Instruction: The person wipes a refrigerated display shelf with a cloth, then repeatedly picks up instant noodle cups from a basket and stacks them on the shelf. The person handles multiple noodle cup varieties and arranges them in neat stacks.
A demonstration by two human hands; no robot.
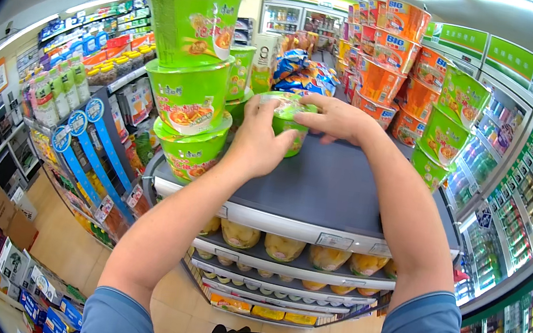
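Observation:
A green instant noodle tub [294, 146] stands on the grey top shelf [309, 187] of a store display. My left hand [265, 136] is against its left side, fingers at the lid rim and thumb across the front. Above the lid's right edge, my right hand [338, 118] is spread with bent fingers; whether its fingertips touch the lid is unclear. Left of my hands rises a stack of green noodle tubs [189, 98], with more green tubs [240, 69] behind it. Another green stack [445, 134] stands at the shelf's right edge.
Stacked orange noodle tubs [384, 81] stand behind my right hand, and blue snack packets [306, 76] lie farther back. Jars of fruit [284, 247] line the shelf below. Glass-door fridges [521, 185] are on the right; a bottle display [64, 89] and cartons [8, 213] are on the left.

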